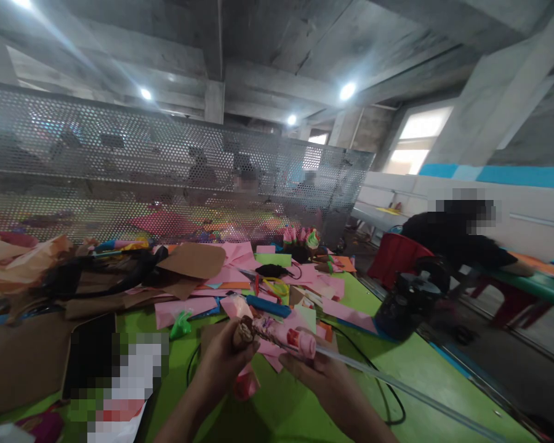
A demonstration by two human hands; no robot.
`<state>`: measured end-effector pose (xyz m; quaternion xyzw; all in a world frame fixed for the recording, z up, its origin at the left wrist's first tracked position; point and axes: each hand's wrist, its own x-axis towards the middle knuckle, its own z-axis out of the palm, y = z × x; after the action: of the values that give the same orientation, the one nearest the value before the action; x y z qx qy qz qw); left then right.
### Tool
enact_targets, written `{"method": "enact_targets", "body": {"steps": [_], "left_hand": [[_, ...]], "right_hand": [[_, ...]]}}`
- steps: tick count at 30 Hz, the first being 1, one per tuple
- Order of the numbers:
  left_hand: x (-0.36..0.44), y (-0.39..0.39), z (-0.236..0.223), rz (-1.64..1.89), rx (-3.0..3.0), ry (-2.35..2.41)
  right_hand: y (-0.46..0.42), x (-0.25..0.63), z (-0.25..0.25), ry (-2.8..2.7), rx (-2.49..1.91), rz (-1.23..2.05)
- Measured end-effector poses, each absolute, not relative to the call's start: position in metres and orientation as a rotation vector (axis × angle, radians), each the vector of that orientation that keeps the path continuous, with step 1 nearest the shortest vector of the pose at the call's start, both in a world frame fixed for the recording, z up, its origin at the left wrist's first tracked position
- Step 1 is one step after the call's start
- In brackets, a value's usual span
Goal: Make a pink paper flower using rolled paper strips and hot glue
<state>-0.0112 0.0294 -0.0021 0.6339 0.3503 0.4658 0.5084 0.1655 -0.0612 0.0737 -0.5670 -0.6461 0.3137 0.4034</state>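
Both hands are closed around a pink paper roll [281,335], held a little above the green table. My left hand [224,357] grips its left end, where a brown, crinkled piece [244,332] shows. My right hand [321,372] wraps the right end from below, with the thumb side hidden in part. A long, pale translucent rod [397,376] runs from beside that end down to the lower right; I cannot tell whether the right hand holds it. Beneath the left hand hangs or lies a shiny pink-red piece [246,384].
Coloured paper scraps [305,277] and brown cardboard [191,261] cover the back of the green table [443,375]. A blue tube [268,306], a green crumpled piece [181,325] and a black cable [399,400] lie nearby. A perforated metal screen [166,178] stands behind. At right a person [457,237] sits at another table.
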Motion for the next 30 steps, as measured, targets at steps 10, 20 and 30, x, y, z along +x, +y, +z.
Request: {"method": "enact_targets", "body": {"steps": [10,20,30], "left_hand": [[-0.016,0.028,0.005,1.119,1.651,0.952],[-0.016,0.028,0.006,1.127,1.734,0.986],[-0.018,0.025,0.013,1.116,1.716,1.000]], "right_hand": [[-0.065,0.168,0.083,-1.713,-1.476,0.668],[-0.067,0.166,0.086,-1.707,-1.498,0.669],[-0.065,0.164,0.088,-1.705,-1.485,0.690]]}}
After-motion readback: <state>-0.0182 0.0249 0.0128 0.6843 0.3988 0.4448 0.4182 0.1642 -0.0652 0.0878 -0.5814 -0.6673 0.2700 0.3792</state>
